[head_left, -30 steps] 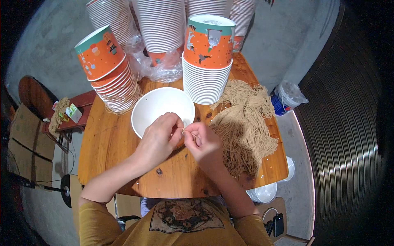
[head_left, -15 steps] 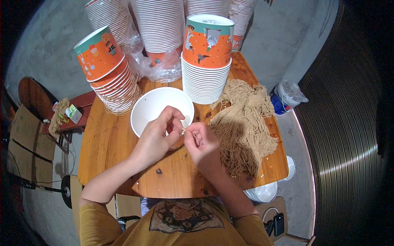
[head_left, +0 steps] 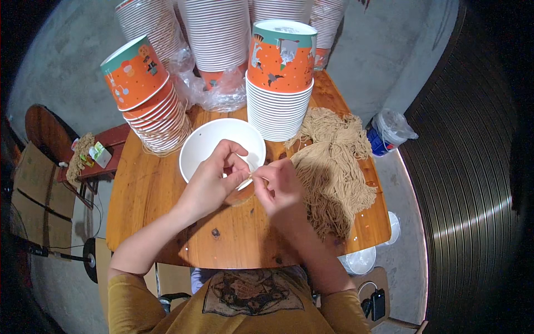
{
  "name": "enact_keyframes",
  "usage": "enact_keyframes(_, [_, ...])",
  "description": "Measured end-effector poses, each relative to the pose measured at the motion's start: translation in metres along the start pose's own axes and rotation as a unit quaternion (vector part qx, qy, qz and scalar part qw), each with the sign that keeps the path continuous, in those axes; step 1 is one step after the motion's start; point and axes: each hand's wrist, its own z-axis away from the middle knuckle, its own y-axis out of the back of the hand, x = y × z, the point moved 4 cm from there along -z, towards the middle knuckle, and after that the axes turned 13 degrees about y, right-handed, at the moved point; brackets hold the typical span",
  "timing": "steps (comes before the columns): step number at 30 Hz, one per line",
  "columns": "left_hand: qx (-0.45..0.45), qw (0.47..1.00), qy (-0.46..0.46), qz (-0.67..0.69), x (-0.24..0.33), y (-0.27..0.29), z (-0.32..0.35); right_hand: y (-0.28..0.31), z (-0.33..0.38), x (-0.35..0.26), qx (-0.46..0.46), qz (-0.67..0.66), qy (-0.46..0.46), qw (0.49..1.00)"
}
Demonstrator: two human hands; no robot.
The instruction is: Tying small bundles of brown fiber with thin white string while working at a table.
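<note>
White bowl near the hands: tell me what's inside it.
Inside the white bowl, bare inner surface shows, with a small dark speck toward the far left. The left hand covers much of the near part, so anything lying there cannot be seen.

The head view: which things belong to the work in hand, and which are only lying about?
Likely in the work: left hand, right hand, thin strand between them, white bowl, tan cord bundle, cord-wrapped tub stack.
Apparently lying about: blue bucket, black phone-like device, white box.
</note>
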Motion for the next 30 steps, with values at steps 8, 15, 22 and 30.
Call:
enact_keyframes(8, [-0.021,0.999,0.047,0.011,0.000,0.002,0.000,0.010,-0.008,-0.005,-0.115,0.098,0.148,0.977])
enact_keyframes(15, [-0.020,0.996,0.083,0.027,0.002,0.001,0.000,0.013,-0.030,-0.006,-0.208,0.103,0.228,0.946])
enact_keyframes(22, [-0.028,0.999,0.018,0.005,0.002,-0.002,0.003,0.003,-0.035,0.004,-0.237,0.030,0.130,0.962])
enact_keyframes(30, [-0.001,0.999,0.009,-0.040,0.005,-0.004,0.007,0.000,-0.034,0.010,-0.257,-0.075,-0.158,0.950])
